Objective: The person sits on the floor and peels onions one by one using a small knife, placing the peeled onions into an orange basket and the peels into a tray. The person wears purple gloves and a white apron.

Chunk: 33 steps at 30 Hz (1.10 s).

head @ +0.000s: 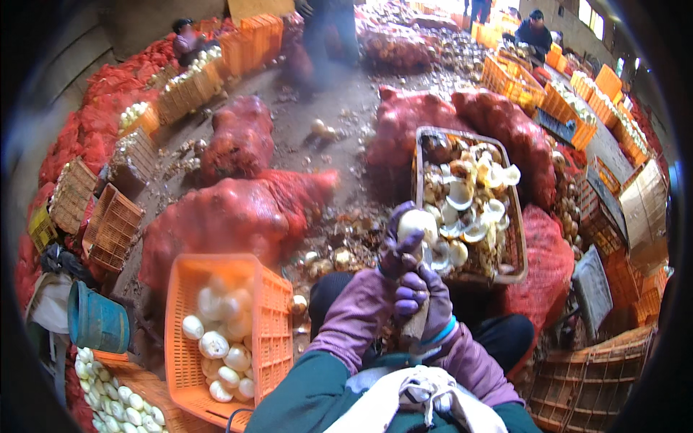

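My left hand, in a purple glove, grips a peeled white onion. Just below it, my right hand, gloved too, closes around the wooden handle of a tool. The tool's working end is mostly hidden by the fingers and the onion. Both hands are close together above my lap, beside the left edge of a plastic crate heaped with onion peels and cut outer layers. To the left, an orange plastic crate holds several peeled onions.
Filled red mesh sacks lie ahead, with more sacks beyond the peel crate. Loose skins litter the floor. A blue bucket stands left. People sit farther off, and another person stands ahead.
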### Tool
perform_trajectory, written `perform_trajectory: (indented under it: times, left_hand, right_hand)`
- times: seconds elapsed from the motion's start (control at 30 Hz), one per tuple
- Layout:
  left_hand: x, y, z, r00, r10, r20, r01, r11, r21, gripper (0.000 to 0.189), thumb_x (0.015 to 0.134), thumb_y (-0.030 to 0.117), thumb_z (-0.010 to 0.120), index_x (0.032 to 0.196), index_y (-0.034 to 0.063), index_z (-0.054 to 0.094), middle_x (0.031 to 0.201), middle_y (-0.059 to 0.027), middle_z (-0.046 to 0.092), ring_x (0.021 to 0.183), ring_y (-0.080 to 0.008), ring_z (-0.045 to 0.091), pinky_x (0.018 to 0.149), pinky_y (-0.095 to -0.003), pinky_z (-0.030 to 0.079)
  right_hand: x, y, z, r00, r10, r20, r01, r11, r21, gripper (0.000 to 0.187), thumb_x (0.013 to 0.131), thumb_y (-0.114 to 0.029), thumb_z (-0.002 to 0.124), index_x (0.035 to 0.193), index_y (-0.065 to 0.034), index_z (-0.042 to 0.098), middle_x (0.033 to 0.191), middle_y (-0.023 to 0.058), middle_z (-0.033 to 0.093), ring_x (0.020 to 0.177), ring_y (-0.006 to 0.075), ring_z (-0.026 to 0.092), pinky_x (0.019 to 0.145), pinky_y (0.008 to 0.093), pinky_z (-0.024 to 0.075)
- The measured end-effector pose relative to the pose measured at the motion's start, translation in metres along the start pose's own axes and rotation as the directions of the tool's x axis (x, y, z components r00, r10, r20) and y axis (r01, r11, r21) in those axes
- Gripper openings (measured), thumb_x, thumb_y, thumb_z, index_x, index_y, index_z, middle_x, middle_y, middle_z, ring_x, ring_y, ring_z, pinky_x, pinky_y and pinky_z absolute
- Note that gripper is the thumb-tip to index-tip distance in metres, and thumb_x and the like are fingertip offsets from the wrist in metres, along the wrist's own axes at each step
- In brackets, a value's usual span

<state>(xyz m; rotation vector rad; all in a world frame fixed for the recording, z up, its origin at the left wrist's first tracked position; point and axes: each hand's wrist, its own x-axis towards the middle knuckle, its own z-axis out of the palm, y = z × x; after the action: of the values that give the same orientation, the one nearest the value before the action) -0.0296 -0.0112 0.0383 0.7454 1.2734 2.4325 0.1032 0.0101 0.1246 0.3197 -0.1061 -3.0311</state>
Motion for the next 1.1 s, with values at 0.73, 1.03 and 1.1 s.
perform_trajectory:
  times: [0.73,1.03,1.1]
  left_hand:
    - [-0.005,0.039,0.014,0.863,-0.398,0.311,0.503,0.632,-0.590,0.057,0.080,0.024,0.063,0.132,0.0106,0.043,0.118,-0.0179,0.055,0.104,-0.0304,0.059,0.086,-0.0430,0.052]
    - [-0.007,0.022,0.014,0.903,-0.367,0.225,0.426,0.693,-0.581,0.057,0.080,0.030,0.059,0.130,0.0060,0.044,0.113,-0.0148,0.056,0.101,-0.0282,0.059,0.085,-0.0424,0.052]
    - [-0.008,0.025,0.016,0.910,-0.361,0.204,0.410,0.707,-0.577,0.057,0.080,0.030,0.059,0.130,0.0062,0.044,0.114,-0.0148,0.056,0.101,-0.0285,0.058,0.083,-0.0430,0.053]
  right_hand:
    - [-0.053,-0.064,0.016,0.933,-0.058,-0.354,-0.316,0.335,-0.888,0.029,0.095,-0.031,0.052,0.106,-0.0059,0.061,0.065,0.0029,0.057,0.050,0.0111,0.054,0.045,0.0246,0.0457]
    - [-0.040,-0.029,0.000,0.960,-0.047,-0.276,-0.173,0.677,-0.716,0.026,0.093,-0.030,0.055,0.101,-0.0063,0.063,0.058,0.0025,0.054,0.045,0.0111,0.051,0.042,0.0251,0.0442]
    - [-0.038,-0.025,0.000,0.966,-0.043,-0.253,-0.145,0.723,-0.676,0.028,0.094,-0.031,0.054,0.104,-0.0056,0.062,0.058,0.0036,0.053,0.044,0.0129,0.050,0.041,0.0267,0.0442]
